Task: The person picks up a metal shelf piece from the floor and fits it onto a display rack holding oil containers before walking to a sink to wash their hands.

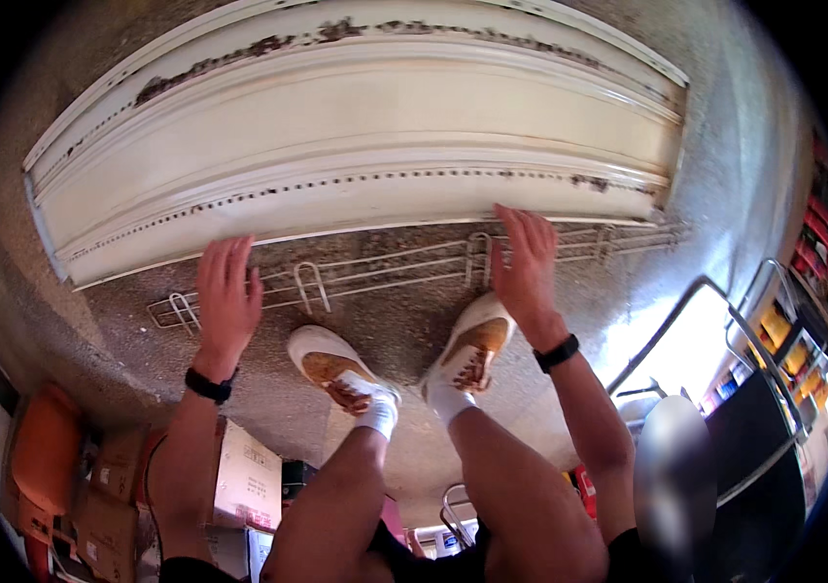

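A long cream metal panel [365, 107] with rust patches and rows of small holes lies across the floor in front of me. My left hand [229, 299] is at its near edge towards the left, fingers stretched forward and thumb apart. My right hand [528, 267] reaches the same edge right of the middle, its fingertips over the rim and its thumb apart. Whether either hand bears on the panel is hard to see. A white wire rack [385, 270] with looped hooks lies along the panel's near side, partly behind my hands.
My shoes [328, 358] stand close to the wire rack. Cardboard boxes [247, 476] and an orange object [47, 449] are at the lower left. To the right are a metal-framed chair [764, 428] and shelves with colourful goods [817, 238]. A pale wall [740, 146] rises at the right.
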Demonstrator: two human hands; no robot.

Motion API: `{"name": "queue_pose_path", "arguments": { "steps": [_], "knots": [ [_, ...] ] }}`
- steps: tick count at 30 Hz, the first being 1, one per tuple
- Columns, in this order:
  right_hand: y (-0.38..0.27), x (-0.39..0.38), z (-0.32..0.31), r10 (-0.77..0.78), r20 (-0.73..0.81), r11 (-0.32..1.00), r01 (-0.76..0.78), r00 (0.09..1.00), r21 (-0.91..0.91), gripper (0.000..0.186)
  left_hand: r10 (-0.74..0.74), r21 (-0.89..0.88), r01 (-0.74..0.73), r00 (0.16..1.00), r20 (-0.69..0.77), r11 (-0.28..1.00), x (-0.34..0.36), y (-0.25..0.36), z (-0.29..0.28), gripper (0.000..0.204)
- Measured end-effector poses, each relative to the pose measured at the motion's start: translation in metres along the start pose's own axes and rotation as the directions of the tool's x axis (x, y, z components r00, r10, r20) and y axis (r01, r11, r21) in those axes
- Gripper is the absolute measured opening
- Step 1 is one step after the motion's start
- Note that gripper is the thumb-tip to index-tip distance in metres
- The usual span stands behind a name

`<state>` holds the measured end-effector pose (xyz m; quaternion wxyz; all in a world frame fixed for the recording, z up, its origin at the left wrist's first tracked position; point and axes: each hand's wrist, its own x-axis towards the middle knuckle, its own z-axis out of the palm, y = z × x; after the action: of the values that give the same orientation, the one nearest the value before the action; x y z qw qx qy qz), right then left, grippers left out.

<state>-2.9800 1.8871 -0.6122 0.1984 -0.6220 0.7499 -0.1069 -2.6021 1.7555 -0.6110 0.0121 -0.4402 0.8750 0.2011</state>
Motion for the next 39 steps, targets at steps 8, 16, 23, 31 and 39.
{"name": "queue_pose_path", "arguments": {
  "steps": [8,16,23,31,39],
  "knots": [
    [-0.015,0.015,-0.014,0.067,0.008,0.994,-0.067,0.998,0.084,0.042,-0.046,-0.039,0.042,0.992,-0.119,0.998,0.0,-0.022,0.016,0.046],
    [-0.043,0.033,-0.113,-0.083,-0.036,0.996,0.085,0.996,0.041,0.042,0.057,-0.005,-0.063,0.933,-0.355,0.998,0.002,0.002,-0.086,0.026],
    [-0.05,0.094,-0.252,-0.345,-0.265,0.938,0.323,0.901,-0.122,0.034,0.278,0.134,-0.248,0.756,-0.593,0.96,0.072,0.023,-0.225,0.021],
    [0.002,0.204,-0.244,-0.388,-0.044,0.921,0.385,0.921,-0.065,0.03,0.258,-0.038,-0.298,0.878,-0.403,0.954,0.155,-0.003,-0.243,0.018],
    [0.04,0.317,-0.187,-0.435,0.102,0.9,0.433,0.894,0.042,0.03,0.144,-0.007,-0.153,0.944,-0.298,0.988,0.252,-0.06,-0.189,0.018]
  ]
}}
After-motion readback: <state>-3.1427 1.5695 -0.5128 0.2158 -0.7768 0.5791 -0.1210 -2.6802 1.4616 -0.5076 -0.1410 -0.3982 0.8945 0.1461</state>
